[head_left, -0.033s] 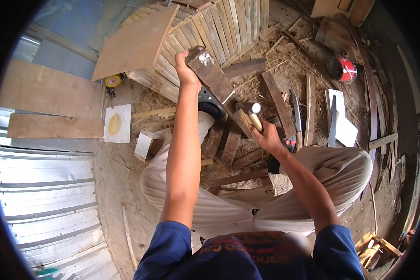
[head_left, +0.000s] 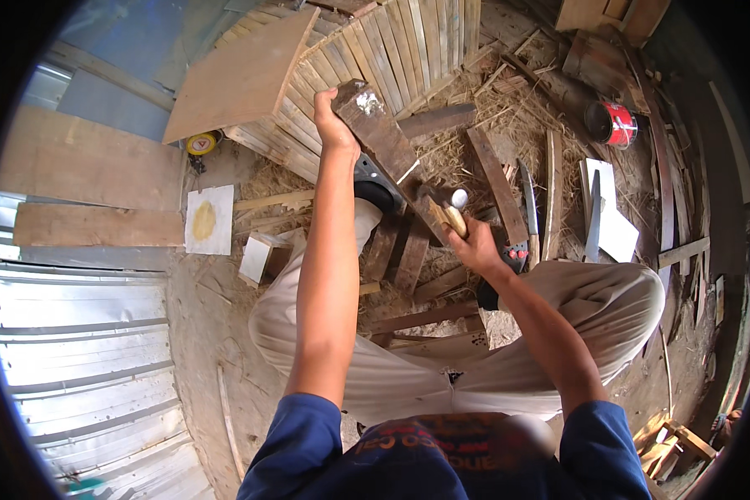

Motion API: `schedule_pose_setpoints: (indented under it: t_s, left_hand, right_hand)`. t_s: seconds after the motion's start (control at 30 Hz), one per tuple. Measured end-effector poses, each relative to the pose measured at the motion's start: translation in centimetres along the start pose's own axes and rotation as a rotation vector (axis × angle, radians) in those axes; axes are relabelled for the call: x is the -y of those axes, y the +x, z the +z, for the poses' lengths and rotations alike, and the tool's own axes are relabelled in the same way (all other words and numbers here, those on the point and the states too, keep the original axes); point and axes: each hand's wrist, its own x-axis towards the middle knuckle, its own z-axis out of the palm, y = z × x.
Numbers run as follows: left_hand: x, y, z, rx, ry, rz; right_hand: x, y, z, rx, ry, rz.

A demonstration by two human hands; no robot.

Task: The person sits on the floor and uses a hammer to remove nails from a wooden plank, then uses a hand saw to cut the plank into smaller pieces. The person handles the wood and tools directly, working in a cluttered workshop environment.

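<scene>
My left hand (head_left: pixel 335 127) is closed round the far end of a dark wooden beam (head_left: pixel 383 142), which has a white patch near its top. The beam slants down toward the right between my feet, over other timber pieces. In my right hand (head_left: pixel 477 246) is a hammer (head_left: pixel 453 218), gripped by its pale wooden handle. Its shiny round face (head_left: pixel 459 197) shows just above the beam's near end. Whether the hammer touches the beam, I cannot tell. My left foot in a dark sandal (head_left: pixel 372 179) is beside the beam.
Loose planks (head_left: pixel 498 179) and straw cover the ground ahead. On the right lie a long blade with a wooden handle (head_left: pixel 529 208), a saw blade (head_left: pixel 594 217) on white sheets and a red can (head_left: pixel 612 125). A slatted wooden panel (head_left: pixel 375 54) and a yellow tape measure (head_left: pixel 201 144) are at the far left.
The hammer head has shifted very slightly to the right and down in my right hand. The beam and my left hand stay nearly still.
</scene>
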Motion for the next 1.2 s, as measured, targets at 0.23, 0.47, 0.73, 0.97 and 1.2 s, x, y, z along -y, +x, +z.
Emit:
schedule_pose_setpoints:
  t_s: [0.23, 0.47, 0.73, 0.97, 1.2]
  left_hand:
    - [0.9, 2.3, 1.0, 0.075, -0.003, -0.043]
    - [1.0, 1.3, 1.0, 0.122, 0.014, -0.064]
    - [0.8, 0.8, 2.1, 0.115, 0.018, -0.049]
    - [1.4, 1.0, 2.4, 0.138, -0.022, -0.077]
    - [1.5, 1.2, 1.4, 0.173, -0.070, -0.069]
  right_hand:
    - [-1.5, 0.6, 0.6, 0.023, -0.321, 0.187]
    - [-2.3, 0.6, -0.1, -0.065, -0.058, -0.086]
    - [-4.4, -0.1, 0.1, 0.056, -0.307, 0.215]
    - [-4.5, 0.6, -0.5, 0.050, -0.231, 0.158]
    - [-3.7, 0.5, -0.3, -0.020, -0.168, 0.082]
